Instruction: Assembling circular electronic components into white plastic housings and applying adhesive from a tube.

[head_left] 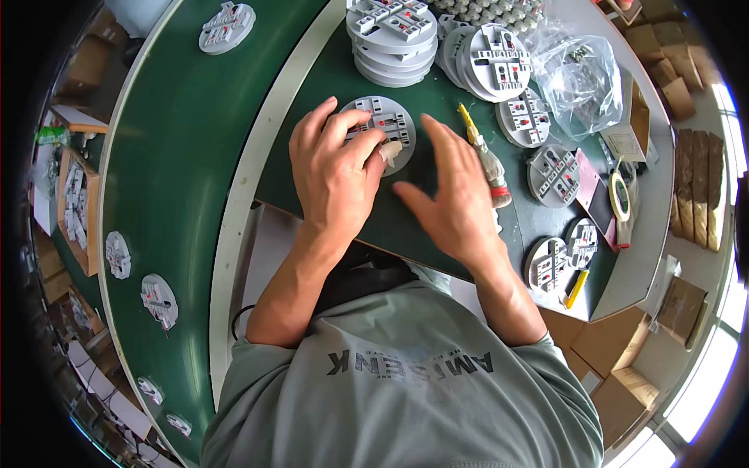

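Several round grey discs crowd the green work surface [367, 210]: a stack of discs [392, 39] stands just behind the working spot, overlapping discs [493, 62] lean to its right, and single ones trail down the right side beside a clear plastic bag [585, 78], a tape roll [620, 195] and a yellow-handled tool [576, 288]. A yellow-tipped tool [485, 156] lies just right of the right hand [449, 195]. On the green conveyor belt [172, 171] to the left, more discs ride well apart.

Item in hand: a round grey disc [388, 123] with white blocks and red marks, lying flat on the work surface. The left hand [335, 168] covers its left part, fingers bent and pressing on it. The right hand is open, fingers loosely spread, just beside the disc, holding nothing.
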Tool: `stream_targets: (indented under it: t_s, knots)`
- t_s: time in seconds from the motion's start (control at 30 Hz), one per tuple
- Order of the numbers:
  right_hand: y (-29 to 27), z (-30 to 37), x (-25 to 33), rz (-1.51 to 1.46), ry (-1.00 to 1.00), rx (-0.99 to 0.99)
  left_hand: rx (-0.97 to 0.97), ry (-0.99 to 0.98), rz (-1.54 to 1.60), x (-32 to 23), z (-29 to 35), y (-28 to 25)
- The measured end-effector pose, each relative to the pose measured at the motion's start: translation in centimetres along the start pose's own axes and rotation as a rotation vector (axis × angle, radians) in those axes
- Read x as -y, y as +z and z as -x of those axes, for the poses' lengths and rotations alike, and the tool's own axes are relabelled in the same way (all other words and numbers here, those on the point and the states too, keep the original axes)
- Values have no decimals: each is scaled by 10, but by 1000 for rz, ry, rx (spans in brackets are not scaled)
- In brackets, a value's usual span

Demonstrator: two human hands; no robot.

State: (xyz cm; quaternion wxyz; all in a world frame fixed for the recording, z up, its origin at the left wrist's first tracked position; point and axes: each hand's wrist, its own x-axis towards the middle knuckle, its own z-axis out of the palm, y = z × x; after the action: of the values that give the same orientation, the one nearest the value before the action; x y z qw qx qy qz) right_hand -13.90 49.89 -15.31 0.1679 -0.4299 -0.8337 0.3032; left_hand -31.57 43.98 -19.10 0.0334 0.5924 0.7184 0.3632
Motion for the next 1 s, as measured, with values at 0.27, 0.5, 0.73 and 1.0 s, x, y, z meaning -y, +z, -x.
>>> stream_targets:
  t_s: [0.27,0.5,0.73,1.0]
  knots:
    - [39,-35,-19,46,-158,-24,30,85,-69,0,-11,5]
    - [41,-38,-25,-15,-148,-22,55,177,-54,10,-19,5]
    - [32,-38,-32,-24,-165,14,-146,-71,48,17,-1,-5]
    - [32,-49,-27,-29,-187,3,-248,-222,94,45,13,3]
